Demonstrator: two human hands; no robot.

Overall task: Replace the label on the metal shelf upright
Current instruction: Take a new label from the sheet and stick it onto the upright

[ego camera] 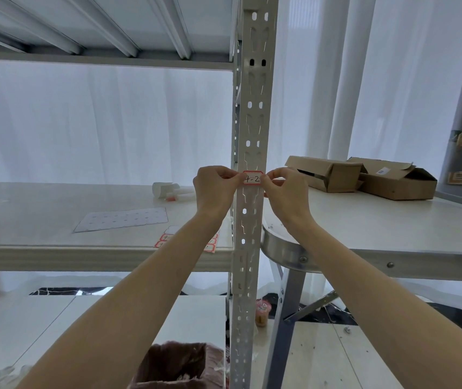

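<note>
At the centre of the frame, your left hand (215,189) and right hand (286,189) each pinch one end of the label (252,178), fingertips closed on its red-bordered edges. The label, handwritten "4-2", lies across the front face of the metal shelf upright (255,113), just above shelf level. Whether it is already stuck down or only held against the metal cannot be told from here.

To do this step well, keep the label level across the upright and centred on its width, so neither end hangs over an edge. It seems to sit over one of the punched slots, so press hardest where there is solid metal behind it. Smooth from the middle outward with your thumbs, then let go one end at a time.

The sheet of spare labels (165,239) lies on the shelf (55,252) below your left forearm, lower centre-left, should this one crease.
</note>
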